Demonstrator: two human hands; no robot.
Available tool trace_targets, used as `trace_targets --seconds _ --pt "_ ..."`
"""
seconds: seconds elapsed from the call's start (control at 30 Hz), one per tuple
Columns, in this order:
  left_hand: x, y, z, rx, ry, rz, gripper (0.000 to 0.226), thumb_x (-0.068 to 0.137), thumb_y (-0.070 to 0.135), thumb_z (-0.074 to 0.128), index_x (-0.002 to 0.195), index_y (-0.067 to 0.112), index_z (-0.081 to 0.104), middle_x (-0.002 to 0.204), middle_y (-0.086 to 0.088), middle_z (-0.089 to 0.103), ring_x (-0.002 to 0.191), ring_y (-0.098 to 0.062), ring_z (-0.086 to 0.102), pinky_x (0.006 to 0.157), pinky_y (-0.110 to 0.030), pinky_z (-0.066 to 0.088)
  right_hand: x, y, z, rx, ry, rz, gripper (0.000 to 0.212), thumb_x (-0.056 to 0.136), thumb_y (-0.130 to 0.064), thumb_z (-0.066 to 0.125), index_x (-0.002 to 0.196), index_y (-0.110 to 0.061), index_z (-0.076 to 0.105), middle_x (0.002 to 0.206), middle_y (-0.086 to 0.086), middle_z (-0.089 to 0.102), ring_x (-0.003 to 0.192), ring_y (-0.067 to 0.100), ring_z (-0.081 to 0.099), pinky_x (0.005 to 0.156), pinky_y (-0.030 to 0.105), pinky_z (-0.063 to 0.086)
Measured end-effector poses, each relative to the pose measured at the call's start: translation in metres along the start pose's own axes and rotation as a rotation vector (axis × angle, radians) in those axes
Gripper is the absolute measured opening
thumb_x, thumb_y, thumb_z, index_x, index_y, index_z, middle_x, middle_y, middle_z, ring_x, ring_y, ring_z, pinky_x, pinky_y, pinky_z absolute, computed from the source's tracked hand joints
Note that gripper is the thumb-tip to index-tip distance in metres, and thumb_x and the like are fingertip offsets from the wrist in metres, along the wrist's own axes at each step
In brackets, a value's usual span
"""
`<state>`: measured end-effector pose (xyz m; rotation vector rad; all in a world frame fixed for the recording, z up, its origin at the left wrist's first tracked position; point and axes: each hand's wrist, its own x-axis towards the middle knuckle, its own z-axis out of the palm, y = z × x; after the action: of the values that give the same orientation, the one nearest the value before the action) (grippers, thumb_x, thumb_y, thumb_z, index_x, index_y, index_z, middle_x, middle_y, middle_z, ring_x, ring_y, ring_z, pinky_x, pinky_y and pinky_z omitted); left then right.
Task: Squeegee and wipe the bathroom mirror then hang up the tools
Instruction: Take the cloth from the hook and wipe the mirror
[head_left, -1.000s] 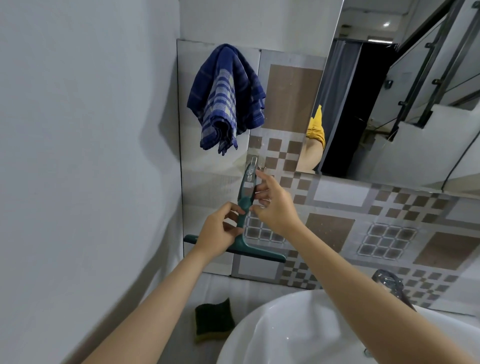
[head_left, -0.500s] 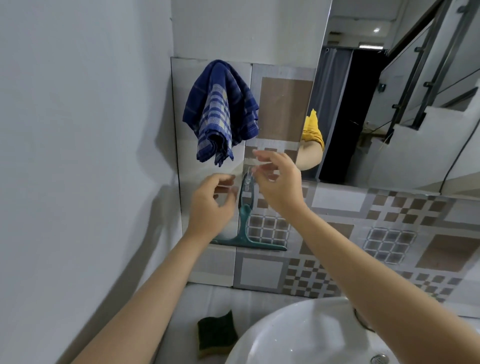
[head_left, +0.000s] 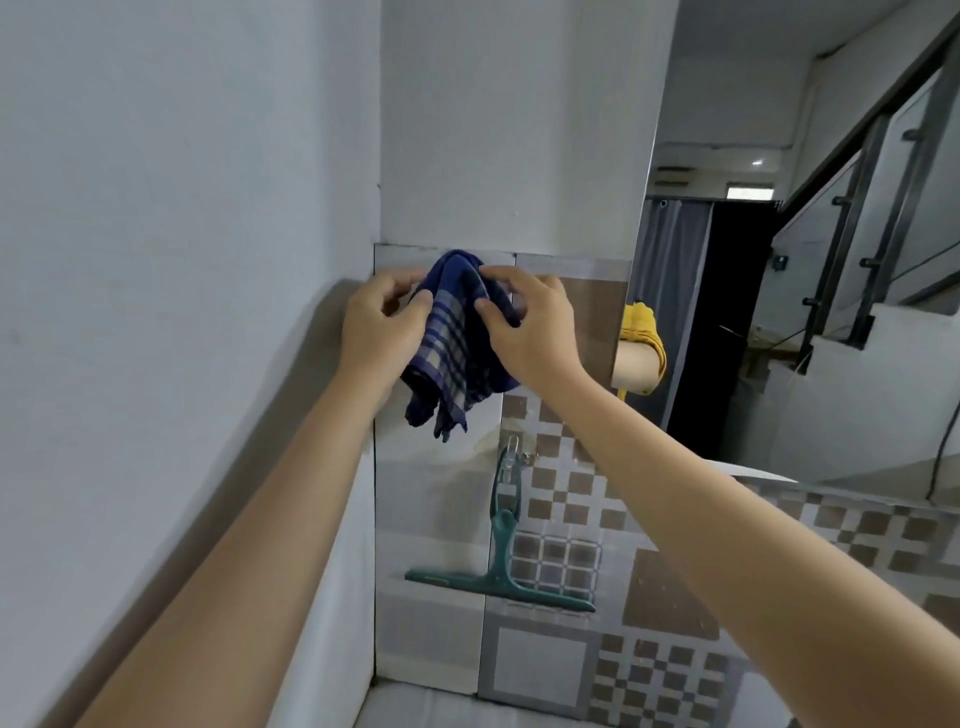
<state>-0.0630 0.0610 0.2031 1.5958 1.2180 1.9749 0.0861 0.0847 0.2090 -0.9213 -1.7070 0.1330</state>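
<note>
Now both hands pinch the soft blue checked cloth (head_left: 457, 343) near its top: left hand (head_left: 382, 325) at 9 o'clock, right hand (head_left: 530, 327) at 3 o'clock. It looks light and floppy, so hold the top fold. The stiff green plastic squeegee (head_left: 501, 551) hangs at 6 o'clock.

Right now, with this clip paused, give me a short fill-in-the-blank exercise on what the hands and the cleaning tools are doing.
1. Both hands, the left hand and the right hand, touch the blue checked ____.
2. The green squeegee hangs from a hook on the tiled wall, with its blade at the ____.
3. The squeegee hangs ____ the cloth.
4. The mirror lies to the ____ of the cloth.

Missing words: cloth; bottom; below; right
</note>
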Motion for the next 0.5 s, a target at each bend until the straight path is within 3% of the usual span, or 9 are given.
trace_targets --seconds 0.1,0.2,0.3,0.4,0.5 --pt "0.005 0.009 0.005 -0.098 -0.09 -0.111 0.018 0.089 0.018 0.056 0.102 0.025 0.065 0.102 0.001 0.067 0.096 -0.017 0.064 0.085 -0.035 0.054 0.003 -0.005 0.004 0.062 -0.022 0.007 0.032 0.09 -0.02 0.064 0.122 -0.024 0.063 0.099 -0.003 0.06 0.088 0.014 0.056 0.077 0.021 0.045" --pt "0.011 0.015 0.006 -0.197 -0.087 -0.197 0.017 0.09 0.018 0.055 0.101 0.02 0.068 0.098 -0.006 0.069 0.089 -0.02 0.066 0.075 -0.031 0.057 0.007 -0.006 0.006 0.085 -0.029 0.045 0.031 0.089 -0.019 0.066 0.119 -0.025 0.064 0.094 -0.008 0.059 0.087 0.014 0.056 0.072 0.021 0.043" --pt "0.014 0.02 0.003 -0.225 -0.138 -0.212 0.018 0.092 0.02 0.054 0.102 0.02 0.068 0.092 -0.001 0.069 0.081 -0.013 0.065 0.059 -0.021 0.054 0.011 -0.008 0.006 0.193 -0.039 0.078 0.03 0.088 -0.012 0.067 0.115 -0.024 0.067 0.098 -0.009 0.063 0.089 0.013 0.059 0.079 0.026 0.05" --pt "0.014 0.025 0.0 -0.231 -0.189 -0.19 0.019 0.092 0.024 0.053 0.103 0.024 0.069 0.099 0.0 0.07 0.088 -0.015 0.066 0.065 -0.024 0.052 0.017 -0.015 0.004 0.236 -0.033 0.048 0.032 0.087 -0.007 0.066 0.115 -0.022 0.067 0.111 -0.006 0.066 0.102 0.014 0.061 0.093 0.032 0.051" --pt "0.012 0.036 -0.004 -0.227 -0.178 -0.192 0.018 0.092 0.028 0.053 0.098 0.031 0.07 0.095 0.005 0.071 0.082 -0.011 0.065 0.061 -0.022 0.049 0.023 -0.03 -0.001 0.291 -0.03 0.014 0.032 0.088 -0.005 0.064 0.116 -0.02 0.066 0.115 -0.003 0.066 0.104 0.014 0.061 0.094 0.032 0.052"
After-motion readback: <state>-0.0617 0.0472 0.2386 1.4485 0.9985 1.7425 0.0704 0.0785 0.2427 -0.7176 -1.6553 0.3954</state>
